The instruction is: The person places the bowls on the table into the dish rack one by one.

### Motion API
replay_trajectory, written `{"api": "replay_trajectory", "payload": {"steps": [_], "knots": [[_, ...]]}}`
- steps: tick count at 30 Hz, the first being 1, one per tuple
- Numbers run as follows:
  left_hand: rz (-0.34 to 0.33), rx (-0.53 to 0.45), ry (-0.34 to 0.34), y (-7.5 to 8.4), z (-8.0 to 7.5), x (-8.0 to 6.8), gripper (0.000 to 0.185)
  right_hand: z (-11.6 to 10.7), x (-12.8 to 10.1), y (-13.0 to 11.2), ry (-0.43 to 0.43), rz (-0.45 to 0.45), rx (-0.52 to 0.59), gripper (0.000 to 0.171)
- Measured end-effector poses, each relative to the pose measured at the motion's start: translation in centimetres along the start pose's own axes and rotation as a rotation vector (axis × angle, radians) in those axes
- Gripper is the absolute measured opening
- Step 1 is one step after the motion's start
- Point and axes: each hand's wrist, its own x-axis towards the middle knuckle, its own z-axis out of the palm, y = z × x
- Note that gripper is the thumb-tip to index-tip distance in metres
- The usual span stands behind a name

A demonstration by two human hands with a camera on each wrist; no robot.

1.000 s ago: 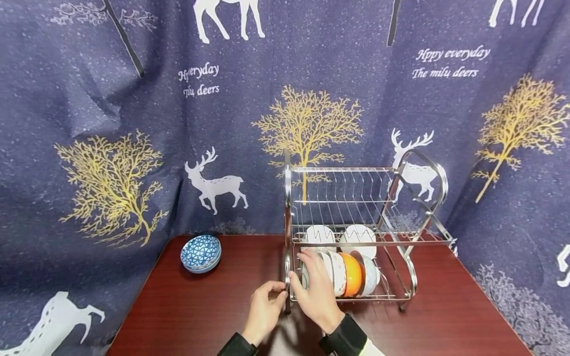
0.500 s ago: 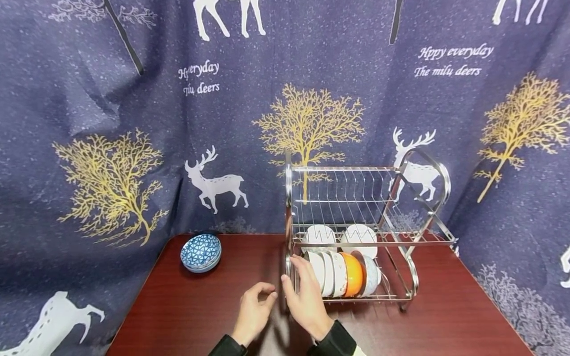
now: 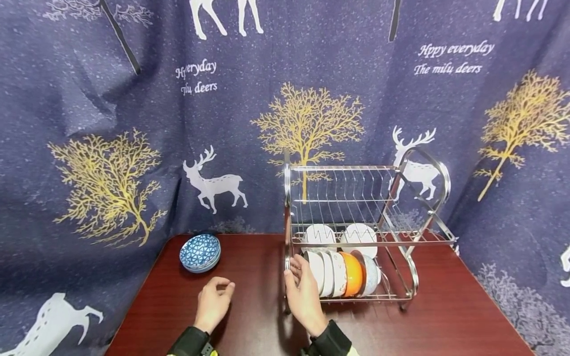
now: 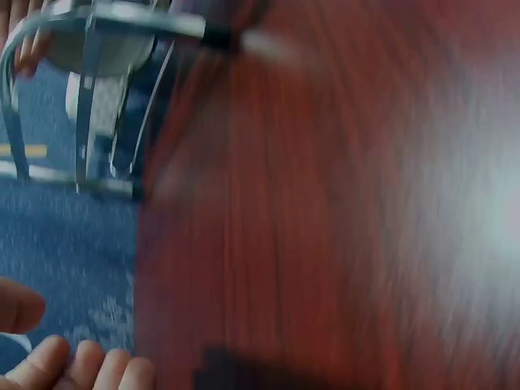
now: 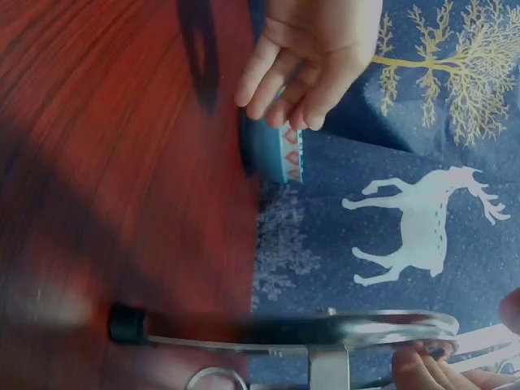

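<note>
My left hand (image 3: 213, 304) hovers over the table left of the dish rack, fingers loosely bent and holding nothing. Behind it, at the table's far left, sits a small stack of blue-and-white patterned bowls (image 3: 200, 251), partly covered by that hand in the right wrist view. My right hand (image 3: 305, 296) is at the metal dish rack's (image 3: 287, 198) left post, fingers loosely bent; whether they touch it is unclear. Just right of that hand, on the lower tier, white bowls (image 3: 316, 269), an orange bowl (image 3: 353, 274) and a speckled grey bowl (image 3: 370, 277) stand on edge.
Two white bowls (image 3: 319, 236) stand in the lower tier's back row. Above them the rack's wire upper tier (image 3: 343, 202) bears no dishes. A dark blue curtain (image 3: 249, 123) with deer and trees hangs behind the reddish-brown table (image 3: 427, 321).
My left hand has moved left, away from the rack and toward the blue-patterned bowls. The right hand has shifted slightly left and down from the front white bowls to the rack's left post.
</note>
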Motion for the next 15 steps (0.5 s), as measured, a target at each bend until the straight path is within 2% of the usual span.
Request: {"api": "replay_trajectory", "payload": {"steps": [5,8,10,12,15], "knots": [[-0.034,0.073,0.108,-1.5,-1.5,1.8,0.029,0.2,-0.1,0.0,0.017,0.043,-0.036,0.037],[-0.067,0.115,0.184,-2.3,-2.3,3.0,0.040,0.4,-0.2,0.2,-0.006,0.053,-0.014,0.036],[-0.113,0.130,0.218,-2.7,-2.8,3.7,0.048,0.4,-0.3,0.0,-0.029,0.058,0.030,0.036],[-0.161,0.136,0.231,-3.0,-3.4,4.4,0.055,0.3,-0.3,-0.9,-0.058,0.071,0.079,0.035],[-0.220,0.158,0.204,-3.4,-4.2,5.4,0.063,0.0,-0.3,-2.4,-0.085,0.115,0.139,0.033]]}}
